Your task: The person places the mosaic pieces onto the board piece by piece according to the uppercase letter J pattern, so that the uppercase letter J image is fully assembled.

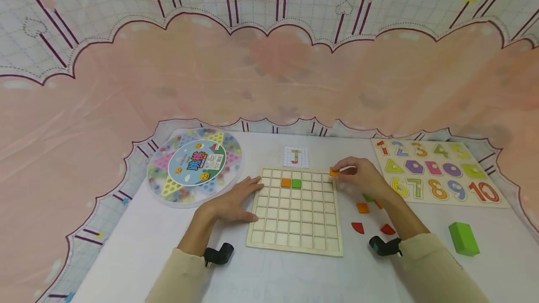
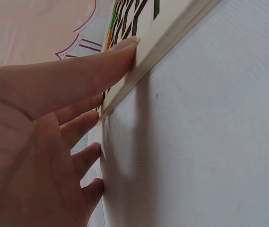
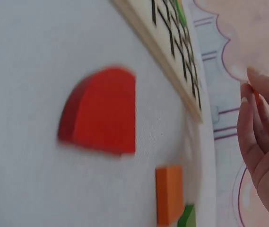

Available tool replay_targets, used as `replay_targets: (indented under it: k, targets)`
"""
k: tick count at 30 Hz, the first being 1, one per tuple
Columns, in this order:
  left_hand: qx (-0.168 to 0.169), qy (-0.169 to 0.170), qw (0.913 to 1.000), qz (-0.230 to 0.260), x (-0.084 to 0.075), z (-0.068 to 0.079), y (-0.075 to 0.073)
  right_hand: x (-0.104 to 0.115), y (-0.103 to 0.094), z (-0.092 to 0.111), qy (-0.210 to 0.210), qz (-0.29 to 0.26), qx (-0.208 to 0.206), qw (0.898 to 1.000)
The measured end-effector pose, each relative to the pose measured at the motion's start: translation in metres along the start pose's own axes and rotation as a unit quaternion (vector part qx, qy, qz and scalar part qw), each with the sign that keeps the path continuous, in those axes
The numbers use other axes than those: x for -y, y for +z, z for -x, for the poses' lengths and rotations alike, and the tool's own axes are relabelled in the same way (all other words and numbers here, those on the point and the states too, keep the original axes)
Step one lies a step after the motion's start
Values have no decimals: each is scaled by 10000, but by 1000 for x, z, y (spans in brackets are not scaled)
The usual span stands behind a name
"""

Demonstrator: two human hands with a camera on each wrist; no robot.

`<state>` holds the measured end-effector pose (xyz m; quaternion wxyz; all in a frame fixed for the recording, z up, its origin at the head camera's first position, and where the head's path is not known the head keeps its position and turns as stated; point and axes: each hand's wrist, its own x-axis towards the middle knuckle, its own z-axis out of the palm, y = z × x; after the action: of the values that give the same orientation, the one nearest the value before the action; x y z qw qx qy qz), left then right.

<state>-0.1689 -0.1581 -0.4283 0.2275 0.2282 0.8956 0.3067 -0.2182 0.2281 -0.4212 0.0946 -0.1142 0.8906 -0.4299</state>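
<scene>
A wooden grid board (image 1: 290, 223) lies in the middle of the table, with an orange square tile (image 1: 286, 183) and a green square tile (image 1: 296, 183) side by side in its second row. My left hand (image 1: 231, 200) rests at the board's left edge, thumb and fingertips touching it, fingers spread. Pinched between thumb and fingers of my right hand (image 1: 362, 176) is another orange tile (image 1: 334, 171), held by the board's upper right corner. In the right wrist view that orange tile (image 3: 255, 94) shows only as a thin edge.
Right of the board lie an orange tile (image 1: 363, 208), a green piece (image 1: 368, 198) and two red quarter-round pieces (image 1: 358, 227). A pattern card (image 1: 296, 157) sits behind the board. Around stand a round marble game box (image 1: 195, 165), a number puzzle (image 1: 438, 172) and a green block (image 1: 464, 239).
</scene>
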Motion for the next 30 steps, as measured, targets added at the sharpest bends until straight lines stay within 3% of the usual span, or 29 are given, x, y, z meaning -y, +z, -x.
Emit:
replay_targets:
  k: [5, 17, 30]
  targets:
    - [26, -34, 10000, -2, 2, -2, 0, 17, 10, -7, -132, -138, -128, 9997]
    - [24, -8, 10000, 11, 4, -3, 0, 33, 33, -17, -205, -335, 110, 9992]
    - [81, -33, 9999, 72, 0, -1, -3, 27, 63, -21, 343, 359, 160, 9986]
